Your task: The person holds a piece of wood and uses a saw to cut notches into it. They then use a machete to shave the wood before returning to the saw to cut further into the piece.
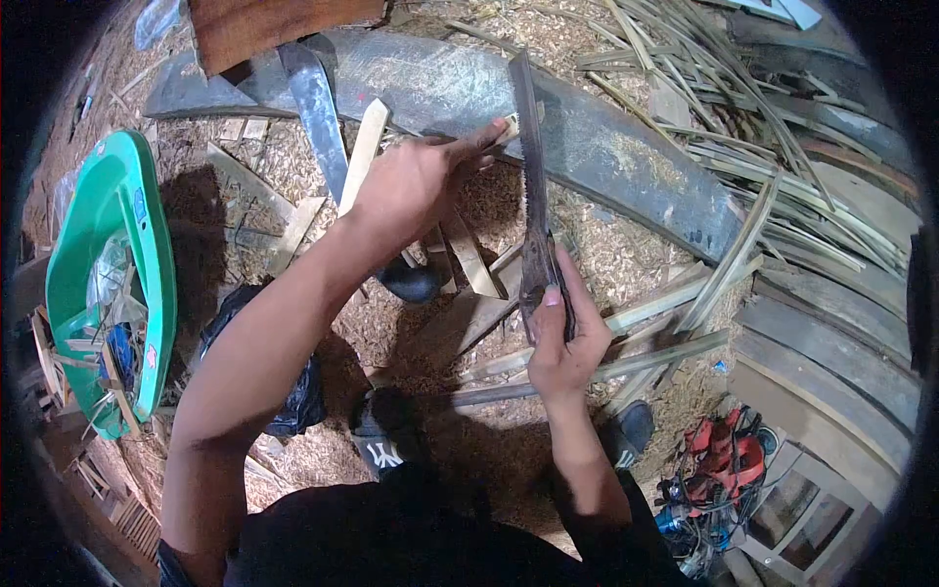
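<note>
My right hand (567, 342) is wrapped around the dark handle of a handsaw (529, 166), its narrow toothed blade pointing away from me. My left hand (416, 186) is closed, with the fingertips pinching a small pale wood piece (511, 129) against the blade's toothed side. Much of that piece is hidden by the fingers and blade. Beneath both lies a long grey wooden beam (626, 157), dusted with sawdust. Left of my left hand, a pale pointed wood strip (365, 147) leans near a wide flat metal blade (315, 108).
A green plastic tub (161, 284) with scraps and plastic stands at left. Long thin wood strips (724, 108) pile up at the right. Red power tools (729, 460) with cables lie at lower right. A reddish-brown board (284, 29) is at the top. Wood shavings cover the floor.
</note>
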A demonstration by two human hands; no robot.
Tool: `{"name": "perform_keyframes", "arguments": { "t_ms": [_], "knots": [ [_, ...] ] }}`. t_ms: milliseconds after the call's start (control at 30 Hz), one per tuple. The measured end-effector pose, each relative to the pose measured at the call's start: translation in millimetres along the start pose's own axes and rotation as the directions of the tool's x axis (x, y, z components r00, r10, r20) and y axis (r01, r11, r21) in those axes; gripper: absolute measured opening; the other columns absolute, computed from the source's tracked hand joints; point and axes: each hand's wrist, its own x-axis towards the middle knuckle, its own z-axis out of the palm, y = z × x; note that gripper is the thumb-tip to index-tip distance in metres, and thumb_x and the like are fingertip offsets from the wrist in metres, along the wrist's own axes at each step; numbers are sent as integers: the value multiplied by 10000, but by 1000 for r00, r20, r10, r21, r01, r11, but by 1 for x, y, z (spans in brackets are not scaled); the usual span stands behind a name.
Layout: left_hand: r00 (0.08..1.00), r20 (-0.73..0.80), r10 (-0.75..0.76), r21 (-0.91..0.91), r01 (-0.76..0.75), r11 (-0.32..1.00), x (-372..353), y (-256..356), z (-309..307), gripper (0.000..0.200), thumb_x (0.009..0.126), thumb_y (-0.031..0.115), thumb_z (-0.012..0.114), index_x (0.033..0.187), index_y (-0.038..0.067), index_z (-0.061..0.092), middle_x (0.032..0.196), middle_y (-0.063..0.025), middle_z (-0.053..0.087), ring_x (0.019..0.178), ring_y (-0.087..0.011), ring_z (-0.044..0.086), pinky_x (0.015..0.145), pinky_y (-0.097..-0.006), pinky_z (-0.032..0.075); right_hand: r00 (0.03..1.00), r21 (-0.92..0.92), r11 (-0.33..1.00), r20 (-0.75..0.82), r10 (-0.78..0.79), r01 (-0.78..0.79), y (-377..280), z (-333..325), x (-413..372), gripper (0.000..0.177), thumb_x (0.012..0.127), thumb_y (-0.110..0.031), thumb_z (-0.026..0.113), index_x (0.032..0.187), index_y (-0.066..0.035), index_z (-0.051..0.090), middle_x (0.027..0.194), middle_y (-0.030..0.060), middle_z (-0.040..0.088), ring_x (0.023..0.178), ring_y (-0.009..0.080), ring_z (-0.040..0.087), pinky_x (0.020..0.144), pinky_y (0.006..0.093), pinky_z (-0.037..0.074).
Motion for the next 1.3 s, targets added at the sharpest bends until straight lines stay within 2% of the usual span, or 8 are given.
{"name": "perform_keyframes", "arguments": {
  "t_ms": [267, 433, 633, 800, 1000, 1067, 1233, 1300],
  "knots": [
    [996, 42, -76, -62, 79, 995, 2, 3, -2, 777, 929, 103, 594, 1593, 401, 322, 954, -211, 727, 801, -413, 720, 687, -524, 581, 999, -143, 990, -33, -23, 18, -17, 11, 6, 396, 1020, -18, 506, 1393, 103, 566, 1282, 273, 680, 1173, 234, 657, 960, 323, 508],
    [998, 2, -70, -127, 70, 989, 5, -2, -2, 675, 889, 125, 701, 1509, 312, 511, 1113, -214, 709, 938, -429, 700, 795, -491, 555, 998, -93, 994, -48, 45, -50, -24, 17, 0, 396, 1024, -33, 508, 1390, 107, 566, 1272, 278, 683, 1179, 253, 658, 968, 334, 507],
    [999, -36, -35, -183, 28, 983, 1, 2, -7, 574, 939, 122, 642, 1479, 296, 552, 1088, -224, 705, 987, -425, 692, 824, -489, 544, 995, 3, 998, -76, 68, -68, -22, 21, 1, 391, 1027, -49, 514, 1379, 111, 573, 1260, 264, 691, 1169, 235, 657, 955, 317, 506],
    [995, 2, -100, -177, 99, 979, 4, 10, -10, 622, 929, 136, 609, 1499, 363, 506, 914, -216, 726, 803, -414, 706, 740, -513, 580, 988, 28, 991, -87, 130, -128, -38, 31, 25, 382, 1038, -50, 504, 1379, 107, 578, 1260, 247, 694, 1132, 182, 650, 926, 303, 510],
    [995, -11, -101, -202, 96, 975, 4, -2, 1, 622, 890, 99, 664, 1469, 301, 562, 1091, -222, 715, 986, -431, 694, 843, -473, 551, 996, -172, 984, -68, -62, 50, -17, 24, -7, 382, 1029, -39, 525, 1377, 110, 576, 1278, 276, 681, 1172, 216, 653, 954, 303, 498],
    [995, -18, -98, -249, 90, 964, 6, 3, -5, 629, 885, 95, 668, 1470, 300, 561, 1100, -215, 715, 990, -425, 697, 847, -476, 550, 993, -178, 983, -100, -57, 38, -14, 26, 10, 388, 1041, -79, 543, 1401, 58, 592, 996, 74, 717, 620, 21, 455, 543, 206, 370],
    [989, 18, -148, -164, 149, 975, 10, 3, -7, 601, 900, 104, 672, 1471, 255, 561, 1100, -225, 708, 1016, -439, 671, 853, -474, 551, 976, -191, 968, -113, -187, 163, -8, 21, 1, 363, 1054, -90, 549, 1388, 36, 615, 791, -27, 606, 607, 19, 426, 520, 212, 320],
    [993, 0, -121, -175, 119, 977, 8, 1, -6, 586, 905, 113, 673, 1465, 251, 568, 1097, -229, 704, 1014, -439, 670, 852, -472, 551, 995, -181, 983, -85, -59, 42, -17, 22, -1, 388, 1049, -93, 516, 1367, 120, 578, 1248, 242, 706, 1144, 231, 678, 970, 338, 514]
  ]
}}
